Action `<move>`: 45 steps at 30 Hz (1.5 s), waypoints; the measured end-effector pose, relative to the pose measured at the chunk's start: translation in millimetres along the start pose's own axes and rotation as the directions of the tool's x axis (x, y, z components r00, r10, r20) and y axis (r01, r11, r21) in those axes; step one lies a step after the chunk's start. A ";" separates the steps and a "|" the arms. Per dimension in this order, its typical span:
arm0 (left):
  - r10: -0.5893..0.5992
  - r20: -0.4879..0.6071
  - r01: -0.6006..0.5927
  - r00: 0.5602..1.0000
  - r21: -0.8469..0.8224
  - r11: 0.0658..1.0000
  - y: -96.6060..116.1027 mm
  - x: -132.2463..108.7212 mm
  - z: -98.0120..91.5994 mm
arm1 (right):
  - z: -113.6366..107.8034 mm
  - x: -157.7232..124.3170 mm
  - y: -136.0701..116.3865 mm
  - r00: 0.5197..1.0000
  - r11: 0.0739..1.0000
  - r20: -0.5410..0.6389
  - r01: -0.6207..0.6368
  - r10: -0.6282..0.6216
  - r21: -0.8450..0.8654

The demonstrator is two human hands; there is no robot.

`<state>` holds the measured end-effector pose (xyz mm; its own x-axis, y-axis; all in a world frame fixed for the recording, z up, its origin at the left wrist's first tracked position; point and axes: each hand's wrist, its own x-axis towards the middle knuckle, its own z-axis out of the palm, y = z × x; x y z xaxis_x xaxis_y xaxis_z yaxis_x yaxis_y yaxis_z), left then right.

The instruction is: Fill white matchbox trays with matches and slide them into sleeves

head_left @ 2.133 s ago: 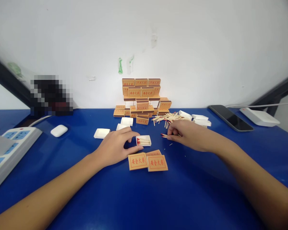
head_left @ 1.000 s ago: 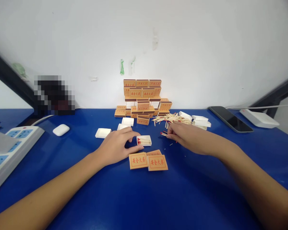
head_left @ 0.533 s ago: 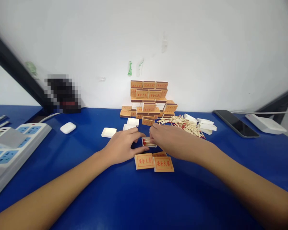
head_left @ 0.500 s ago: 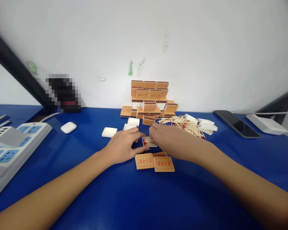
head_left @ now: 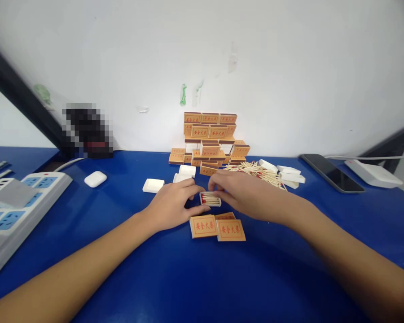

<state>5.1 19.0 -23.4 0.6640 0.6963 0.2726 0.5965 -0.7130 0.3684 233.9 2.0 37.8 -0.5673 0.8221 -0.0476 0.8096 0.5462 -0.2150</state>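
— Where's your tray, and how does it lie?
— I have the filled tray on the blue desk, between both hands. Its long axis runs left to right, and the red heads of the matches inside it point left.
— And the grip on each side?
— On my feed the left hand is grasping the tray at its left end, thumb along the near side, forefinger at the far corner. The right hand has its fingertips bent down at the right end; I can't tell whether they pinch a match.
— Materials?
— I see thin white walls, slim pale wooden sticks and a smooth, glossy desk. Just nearer lie three flat tan covers printed in red, one partly hidden by the others.
— Counts?
— I make it three white trays beyond the left hand and at least three white pieces beside the match heap, which is too tangled to count. Stacked matchboxes stand by the wall, three across the top.
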 end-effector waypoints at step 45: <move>0.019 -0.013 -0.019 1.000 0.007 1.000 -0.9 1.0 2.1 | 22.7 -9.0 9.1 0.983 0.982 -0.180 0.014 0.021 0.186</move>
<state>6.1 20.2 -25.3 0.6693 0.6836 0.2910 0.5871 -0.7267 0.3566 242.9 -4.0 14.1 -0.5140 0.8487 0.1248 0.7594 0.5178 -0.3938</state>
